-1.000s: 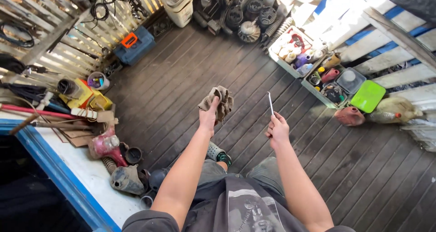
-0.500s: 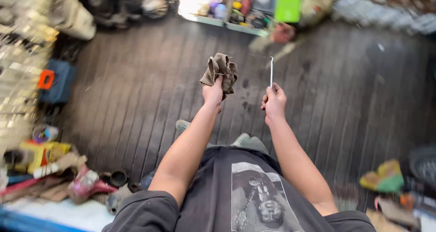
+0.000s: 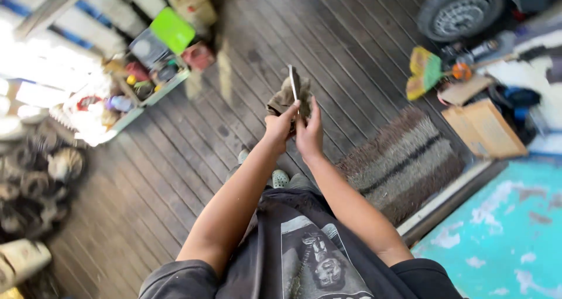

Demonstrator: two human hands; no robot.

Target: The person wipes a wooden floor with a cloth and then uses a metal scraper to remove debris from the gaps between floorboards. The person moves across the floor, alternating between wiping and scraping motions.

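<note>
**Around the two hands**

The left hand (image 3: 278, 126) and right hand (image 3: 308, 132) meet side by side, with a rag (image 3: 285, 99) and a thin metal rod (image 3: 292, 83) just beyond them. A doormat (image 3: 404, 158) lies to their right. A tray of containers (image 3: 140, 76) sits far left; a wheel (image 3: 462, 9) stands far ahead, right.

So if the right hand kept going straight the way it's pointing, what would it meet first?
Almost at once, the brown rag bunched in the left hand. The right hand holds a thin metal rod right against it; beyond lies plank floor, though depth is unclear.
</note>
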